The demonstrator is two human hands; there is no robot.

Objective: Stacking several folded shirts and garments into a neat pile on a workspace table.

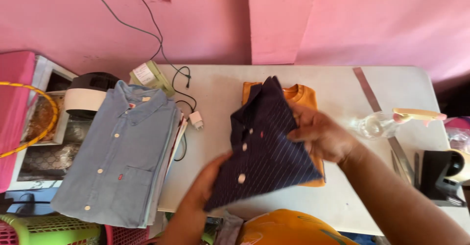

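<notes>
I hold a folded dark navy pinstriped shirt [267,147] with white buttons above the white table [342,86]. My left hand [203,186] grips its near left corner from below. My right hand [320,135] grips its right edge. The shirt is tilted, collar pointing away from me. Under it, partly hidden, lies a folded orange garment [303,95] flat on the table.
A stack of folded shirts topped by a light blue one [122,152] sits at the table's left edge. A white charger [196,120] with black cable lies beside it. A clear spray bottle [387,122], a metal ruler [372,95] and a tape dispenser [443,171] are at right. Baskets [54,230] stand below left.
</notes>
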